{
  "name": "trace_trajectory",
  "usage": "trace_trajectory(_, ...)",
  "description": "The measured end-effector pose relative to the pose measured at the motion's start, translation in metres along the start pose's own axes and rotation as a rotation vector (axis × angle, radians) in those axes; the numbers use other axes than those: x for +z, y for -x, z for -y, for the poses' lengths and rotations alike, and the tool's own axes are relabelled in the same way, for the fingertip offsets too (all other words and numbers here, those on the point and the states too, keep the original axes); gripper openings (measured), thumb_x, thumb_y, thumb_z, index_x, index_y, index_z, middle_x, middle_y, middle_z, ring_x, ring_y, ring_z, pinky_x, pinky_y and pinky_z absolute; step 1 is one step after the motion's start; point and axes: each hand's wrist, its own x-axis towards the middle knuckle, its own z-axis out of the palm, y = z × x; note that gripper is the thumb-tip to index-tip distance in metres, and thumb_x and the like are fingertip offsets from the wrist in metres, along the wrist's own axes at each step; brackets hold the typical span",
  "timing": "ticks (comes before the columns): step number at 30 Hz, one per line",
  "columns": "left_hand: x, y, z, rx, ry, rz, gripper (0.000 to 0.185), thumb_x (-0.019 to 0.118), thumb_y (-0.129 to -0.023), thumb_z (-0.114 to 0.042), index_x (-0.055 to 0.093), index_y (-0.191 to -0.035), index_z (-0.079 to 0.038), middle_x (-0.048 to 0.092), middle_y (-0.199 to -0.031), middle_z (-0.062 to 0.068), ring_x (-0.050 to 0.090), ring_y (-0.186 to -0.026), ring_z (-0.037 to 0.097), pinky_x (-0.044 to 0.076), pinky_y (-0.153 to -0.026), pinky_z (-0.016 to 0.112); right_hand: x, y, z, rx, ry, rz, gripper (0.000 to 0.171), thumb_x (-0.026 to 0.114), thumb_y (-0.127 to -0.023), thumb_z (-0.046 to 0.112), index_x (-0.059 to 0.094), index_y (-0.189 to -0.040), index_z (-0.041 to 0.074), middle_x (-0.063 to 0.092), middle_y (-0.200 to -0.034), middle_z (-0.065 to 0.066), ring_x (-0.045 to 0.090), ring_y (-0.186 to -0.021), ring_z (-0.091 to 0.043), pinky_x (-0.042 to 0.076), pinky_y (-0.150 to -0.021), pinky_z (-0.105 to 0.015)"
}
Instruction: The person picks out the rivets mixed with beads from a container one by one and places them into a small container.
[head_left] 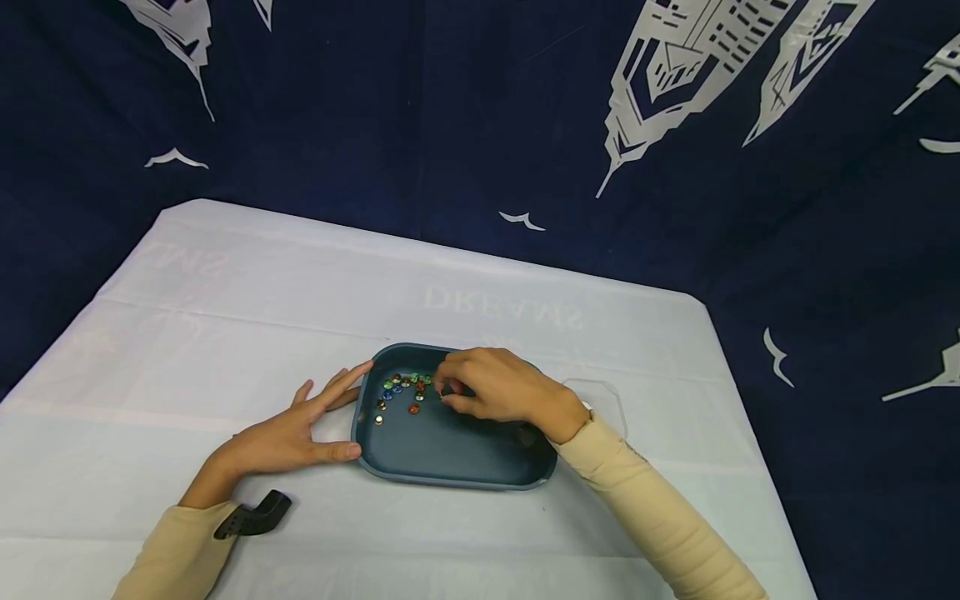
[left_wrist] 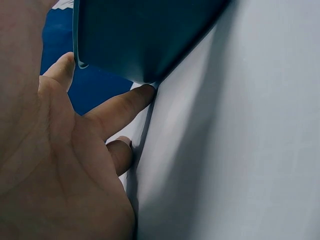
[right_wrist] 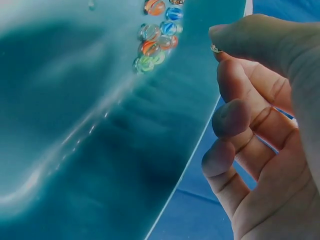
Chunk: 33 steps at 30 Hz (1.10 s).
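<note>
A blue-green tray [head_left: 465,458] with a raised rim lies on the white cloth. Several colourful glass marbles [head_left: 405,382] sit at its left and far side; in the right wrist view, marbles [right_wrist: 150,48] show orange, blue and green swirls. Over the tray, my right hand [head_left: 498,387] pinches a small shiny piece [right_wrist: 216,48] between thumb and index finger. That piece is mostly covered, so its kind is unclear, though it resembles a marble. My left hand [head_left: 288,433] has its fingers spread, with fingertips touching the tray's left edge.
White cloth [head_left: 300,333] covers the table. A faint clear octagonal outline [head_left: 607,396] lies right of the tray, partly behind the right wrist. A black strap piece [head_left: 258,514] sits at the left cuff. Dark blue printed fabric [head_left: 465,125] hangs beyond the table.
</note>
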Motion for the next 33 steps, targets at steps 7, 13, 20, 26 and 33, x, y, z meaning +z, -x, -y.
trace_trajectory(7, 0.0, 0.0, 0.001, -0.001, -0.007, -0.003, 0.102, 0.079, -0.087, -0.033, 0.009, -0.161, -0.037, 0.032, -0.162, 0.014, 0.032, -0.148, 0.041, -0.017, -0.113, 0.072, -0.006, 0.015, -0.007, 0.036, -0.022, -0.021, 0.011, 0.07, -0.095, 0.021, 0.073, -0.104, 0.016, 0.057, -0.083, 0.01, 0.051, -0.073, -0.004, 0.045, -0.065, -0.02)
trace_trajectory(13, 0.0, 0.0, 0.001, -0.001, -0.013, -0.004, 0.102, 0.079, -0.087, -0.033, 0.009, -0.161, -0.037, 0.035, -0.16, 0.014, 0.03, -0.149, 0.042, -0.017, -0.113, 0.072, -0.01, 0.028, -0.012, 0.069, -0.018, -0.067, 0.008, 0.07, -0.094, 0.022, 0.072, -0.102, 0.018, 0.055, -0.083, 0.012, 0.053, -0.072, -0.005, 0.046, -0.066, -0.021)
trace_trajectory(20, 0.0, 0.0, 0.001, 0.001, -0.014, -0.004, 0.102, 0.079, -0.087, -0.033, 0.009, -0.161, -0.037, 0.035, -0.161, 0.013, 0.03, -0.148, 0.041, -0.017, -0.112, 0.072, -0.015, 0.039, -0.017, 0.099, -0.012, -0.098, 0.008, 0.071, -0.094, 0.022, 0.071, -0.101, 0.017, 0.055, -0.083, 0.012, 0.051, -0.073, -0.003, 0.047, -0.069, -0.022)
trace_trajectory(26, -0.001, 0.001, 0.002, -0.001, -0.02, -0.01, 0.101, 0.079, -0.087, -0.033, 0.01, -0.161, -0.038, 0.035, -0.161, 0.013, 0.028, -0.15, 0.038, -0.017, -0.113, 0.072, -0.017, 0.046, -0.022, 0.102, -0.022, -0.114, 0.006, 0.071, -0.095, 0.023, 0.07, -0.1, 0.019, 0.055, -0.082, 0.012, 0.049, -0.072, -0.003, 0.047, -0.069, -0.023)
trace_trajectory(33, 0.001, 0.0, 0.0, -0.004, -0.018, -0.01, 0.101, 0.079, -0.087, -0.034, 0.011, -0.161, -0.037, 0.036, -0.16, 0.015, 0.029, -0.148, 0.044, -0.017, -0.113, 0.071, -0.016, 0.061, -0.028, 0.134, -0.027, -0.121, 0.006, 0.071, -0.094, 0.024, 0.07, -0.099, 0.021, 0.055, -0.081, 0.013, 0.051, -0.07, -0.004, 0.045, -0.066, -0.023)
